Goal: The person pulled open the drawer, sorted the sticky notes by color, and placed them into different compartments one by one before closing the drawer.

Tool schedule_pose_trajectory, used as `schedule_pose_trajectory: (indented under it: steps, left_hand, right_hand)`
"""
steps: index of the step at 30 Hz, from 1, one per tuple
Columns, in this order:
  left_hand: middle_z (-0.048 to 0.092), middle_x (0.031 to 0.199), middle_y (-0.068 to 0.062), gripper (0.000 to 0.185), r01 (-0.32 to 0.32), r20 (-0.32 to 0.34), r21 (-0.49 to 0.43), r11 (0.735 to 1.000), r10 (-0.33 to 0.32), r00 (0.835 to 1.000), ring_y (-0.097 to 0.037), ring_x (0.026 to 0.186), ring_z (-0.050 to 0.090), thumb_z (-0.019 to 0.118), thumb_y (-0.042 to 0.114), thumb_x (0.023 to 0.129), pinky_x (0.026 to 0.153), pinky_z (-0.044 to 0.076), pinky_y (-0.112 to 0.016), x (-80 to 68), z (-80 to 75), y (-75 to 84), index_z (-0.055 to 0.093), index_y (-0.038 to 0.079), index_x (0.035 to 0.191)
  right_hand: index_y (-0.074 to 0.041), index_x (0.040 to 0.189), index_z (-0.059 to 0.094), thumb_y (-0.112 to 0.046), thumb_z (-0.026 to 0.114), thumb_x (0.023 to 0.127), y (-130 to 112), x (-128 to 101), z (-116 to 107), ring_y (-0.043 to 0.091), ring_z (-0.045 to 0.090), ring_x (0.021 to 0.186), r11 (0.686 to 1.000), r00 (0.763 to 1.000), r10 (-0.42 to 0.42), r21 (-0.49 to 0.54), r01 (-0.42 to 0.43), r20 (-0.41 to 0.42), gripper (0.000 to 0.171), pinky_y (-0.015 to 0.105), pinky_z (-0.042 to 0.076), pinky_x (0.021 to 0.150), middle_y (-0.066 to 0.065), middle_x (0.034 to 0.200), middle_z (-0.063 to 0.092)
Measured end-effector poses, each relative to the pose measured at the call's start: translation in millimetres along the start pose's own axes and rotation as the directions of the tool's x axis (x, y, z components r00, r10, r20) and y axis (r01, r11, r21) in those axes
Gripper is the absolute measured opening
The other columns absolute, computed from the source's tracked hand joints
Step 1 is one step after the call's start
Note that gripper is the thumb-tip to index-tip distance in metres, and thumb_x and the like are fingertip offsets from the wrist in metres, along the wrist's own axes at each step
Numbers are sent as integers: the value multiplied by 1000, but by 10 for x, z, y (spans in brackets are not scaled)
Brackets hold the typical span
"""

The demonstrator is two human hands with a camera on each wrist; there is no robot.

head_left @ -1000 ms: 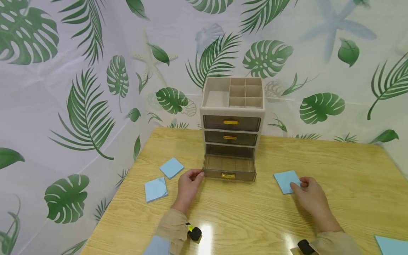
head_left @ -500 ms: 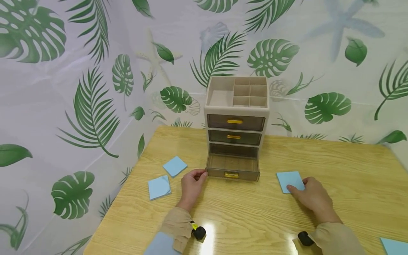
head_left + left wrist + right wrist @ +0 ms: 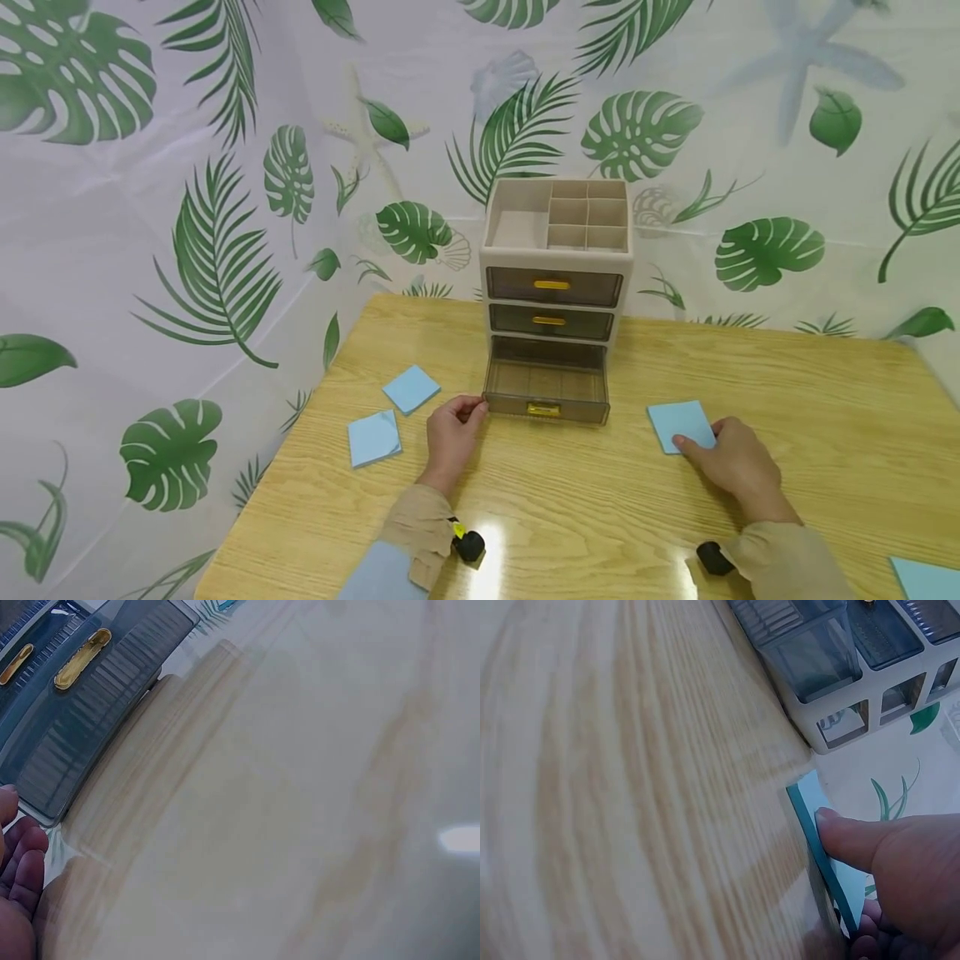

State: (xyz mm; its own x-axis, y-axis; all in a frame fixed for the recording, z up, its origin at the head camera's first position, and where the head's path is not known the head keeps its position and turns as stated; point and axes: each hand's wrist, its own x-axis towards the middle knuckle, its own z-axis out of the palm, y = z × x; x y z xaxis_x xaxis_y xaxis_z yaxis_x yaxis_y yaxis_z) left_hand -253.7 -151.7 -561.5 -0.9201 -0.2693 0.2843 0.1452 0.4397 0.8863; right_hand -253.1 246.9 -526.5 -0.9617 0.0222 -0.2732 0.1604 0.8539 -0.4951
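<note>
A beige drawer organizer (image 3: 553, 250) stands mid-table with its smoky bottom drawer (image 3: 545, 392) pulled out. My left hand (image 3: 459, 419) lies on the table with loosely curled fingers, and their tips touch the drawer's left front corner (image 3: 46, 814). In the left wrist view the fingertips (image 3: 19, 844) sit just beside that corner. My right hand (image 3: 697, 437) pinches the near corner of a blue note pad (image 3: 677, 422) lying flat to the right of the drawer. The thumb (image 3: 855, 836) presses on the pad's edge (image 3: 815, 832), with the other fingers curled behind it.
Two more blue pads (image 3: 411, 388) (image 3: 372, 439) lie left of my left hand. Another pad (image 3: 926, 578) sits at the bottom right edge. The two upper drawers (image 3: 553, 287) with gold handles are closed. A leaf-print curtain surrounds the wooden table (image 3: 585, 508).
Almost nothing: the view shifted slightly, and my right thumb crept a little along the pad's near edge. The left hand stays at the drawer corner.
</note>
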Motion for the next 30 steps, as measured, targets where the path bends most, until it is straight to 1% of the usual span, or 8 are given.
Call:
schedule_pose_trajectory:
  steps: [4, 8, 11, 15, 18, 23, 25, 30]
  left_hand:
    - [69, 75, 3, 6, -5, -2, 12, 1000, 5, 1000, -8, 66, 60, 73, 17, 88, 58, 49, -22, 0, 6, -19, 75, 12, 88]
    - [69, 75, 4, 7, -6, -3, 27, 1000, 6, 1000, -7, 66, 60, 72, 19, 88, 58, 49, -21, 4, 15, -34, 75, 12, 89]
    - [69, 75, 4, 7, -18, -6, 40, 999, 18, 1000, -7, 65, 60, 72, 18, 88, 58, 49, -22, 4, 19, -40, 75, 12, 89]
    - [69, 74, 4, 7, -28, 0, 52, 998, 28, 1000, -8, 65, 60, 72, 17, 88, 57, 48, -21, 3, 21, -43, 75, 11, 89]
    - [69, 75, 4, 7, -19, 9, 42, 999, 19, 1000, -8, 66, 61, 71, 18, 89, 58, 49, -21, 5, 18, -38, 75, 11, 90]
    - [69, 78, 4, 9, 3, 26, 19, 1000, -3, 1000, -8, 68, 62, 70, 19, 90, 60, 50, -22, 2, 12, -24, 74, 11, 92]
    - [69, 78, 4, 10, 5, 32, 23, 1000, -6, 999, -8, 69, 62, 69, 20, 91, 60, 50, -23, -4, 11, -18, 74, 12, 93]
    - [69, 79, 4, 10, 4, 38, 34, 999, -5, 999, -8, 69, 62, 69, 20, 91, 60, 50, -23, -14, 19, -18, 74, 12, 94]
  right_hand:
    - [15, 125, 41, -69, 55, 84, 9, -6, 8, 42, 57, 95, 1000, 1000, -15, 14, 15, -9, 95, 44, 46, 65, 35, 118, 52]
    - [14, 127, 39, -63, 55, 88, 34, -21, 8, 43, 54, 97, 999, 999, -45, 29, 45, -16, 88, 48, 44, 69, 35, 120, 49]
    - [13, 128, 38, -59, 54, 91, 63, -38, 10, 43, 52, 100, 997, 998, -58, 46, 58, -15, 82, 50, 43, 73, 34, 121, 47]
    - [11, 124, 40, -54, 55, 92, 87, -67, -2, 41, 51, 98, 995, 998, -60, 81, 61, -12, 74, 50, 41, 76, 31, 117, 49]
    - [10, 122, 42, -52, 56, 93, 92, -89, -10, 39, 50, 95, 993, 998, -67, 100, 68, -13, 70, 49, 41, 76, 29, 112, 50]
    - [8, 119, 43, -50, 58, 92, 83, -117, -3, 34, 48, 90, 989, 997, -78, 122, 79, -18, 66, 44, 39, 74, 23, 106, 51]
    - [8, 119, 42, -49, 58, 93, 78, -129, 6, 34, 48, 90, 988, 996, -86, 125, 88, -24, 65, 44, 39, 73, 22, 105, 50]
    - [11, 127, 39, -45, 60, 93, 71, -176, 64, 33, 51, 92, 981, 991, -124, 142, 130, -50, 69, 45, 40, 75, 21, 105, 53]
